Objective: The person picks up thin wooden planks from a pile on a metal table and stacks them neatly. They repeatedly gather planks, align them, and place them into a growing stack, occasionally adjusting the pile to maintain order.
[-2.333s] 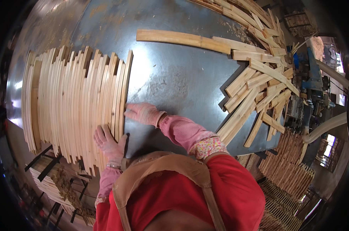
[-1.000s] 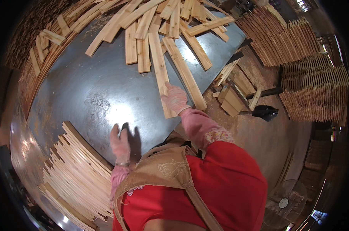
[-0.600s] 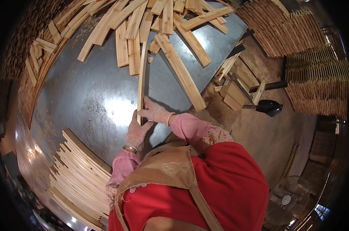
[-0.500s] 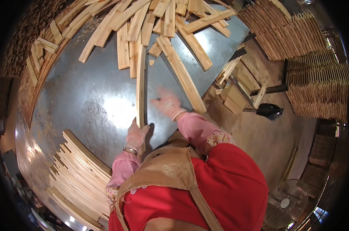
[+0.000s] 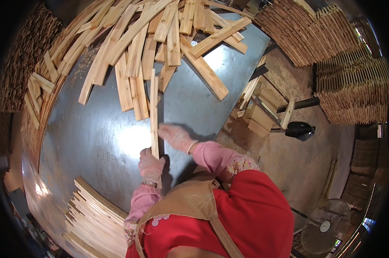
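Note:
A pale wooden slat (image 5: pixel 154 107) stands on its narrow edge on the grey metal tabletop (image 5: pixel 104 129), pointing away from me. My left hand (image 5: pixel 150 167), in a thin whitish glove, is closed around its near end. Against the slat's right side, about midway along, rest the fingertips of my gloved right hand (image 5: pixel 176 136); its fingers are stretched out. Beyond the slat's far end lies a loose heap of similar slats (image 5: pixel 136 60), fanned over one another. Whether a second slat lies against the held one is hard to make out.
A neat row of slats (image 5: pixel 97 219) sits at the table's near left. Tall wood stacks (image 5: pixel 351 90) stand at the right, past a cardboard box (image 5: pixel 262 116) and a dark metal bar (image 5: pixel 304 104). A fan (image 5: pixel 325 225) is at the lower right.
My right hand has moved left, from above the table to the slat. A loose slat that lay to its right is gone from there. The whole view has shifted slightly.

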Action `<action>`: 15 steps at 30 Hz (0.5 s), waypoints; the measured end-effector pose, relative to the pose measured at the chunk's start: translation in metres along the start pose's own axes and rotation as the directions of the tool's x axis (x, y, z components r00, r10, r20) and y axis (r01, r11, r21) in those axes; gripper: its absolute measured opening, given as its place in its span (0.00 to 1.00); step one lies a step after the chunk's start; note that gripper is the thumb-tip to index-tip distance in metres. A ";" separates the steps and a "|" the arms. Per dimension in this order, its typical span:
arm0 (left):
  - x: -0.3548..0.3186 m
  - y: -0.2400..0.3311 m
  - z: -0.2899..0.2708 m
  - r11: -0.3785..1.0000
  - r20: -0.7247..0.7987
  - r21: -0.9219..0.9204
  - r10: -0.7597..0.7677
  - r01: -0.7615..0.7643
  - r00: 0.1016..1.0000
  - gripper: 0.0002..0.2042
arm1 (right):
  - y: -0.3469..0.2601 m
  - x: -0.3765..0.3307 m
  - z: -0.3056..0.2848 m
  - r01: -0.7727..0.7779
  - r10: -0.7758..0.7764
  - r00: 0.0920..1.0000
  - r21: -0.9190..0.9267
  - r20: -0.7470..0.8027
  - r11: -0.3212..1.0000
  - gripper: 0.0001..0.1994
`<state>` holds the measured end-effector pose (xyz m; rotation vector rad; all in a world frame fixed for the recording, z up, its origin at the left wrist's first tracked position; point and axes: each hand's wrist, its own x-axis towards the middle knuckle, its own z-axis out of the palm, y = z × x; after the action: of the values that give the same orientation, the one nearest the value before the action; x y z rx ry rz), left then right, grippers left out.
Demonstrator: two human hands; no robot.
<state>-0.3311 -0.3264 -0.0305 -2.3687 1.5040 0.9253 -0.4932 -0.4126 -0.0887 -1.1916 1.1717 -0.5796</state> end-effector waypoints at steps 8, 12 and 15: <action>-0.068 -0.091 0.057 0.956 -0.428 -0.293 -0.123 -0.009 0.895 0.33 | -0.052 0.211 -0.256 -0.173 -0.234 0.406 -0.326 -0.884 0.930 0.33; -0.152 -0.240 0.151 0.881 -0.598 -0.203 -0.457 0.426 0.659 0.36 | -0.048 0.261 -0.294 -0.022 0.074 0.446 0.072 -0.892 0.997 0.41; -0.197 -0.284 0.195 0.499 -0.607 -0.015 -0.693 0.866 0.389 0.42 | -0.038 0.286 -0.298 0.276 0.055 0.718 0.356 -0.694 0.893 0.29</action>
<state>-0.2211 0.0448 -0.1149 -2.6983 0.3045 -0.2552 -0.6579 -0.7889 -0.1435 -0.6459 1.4805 -1.4007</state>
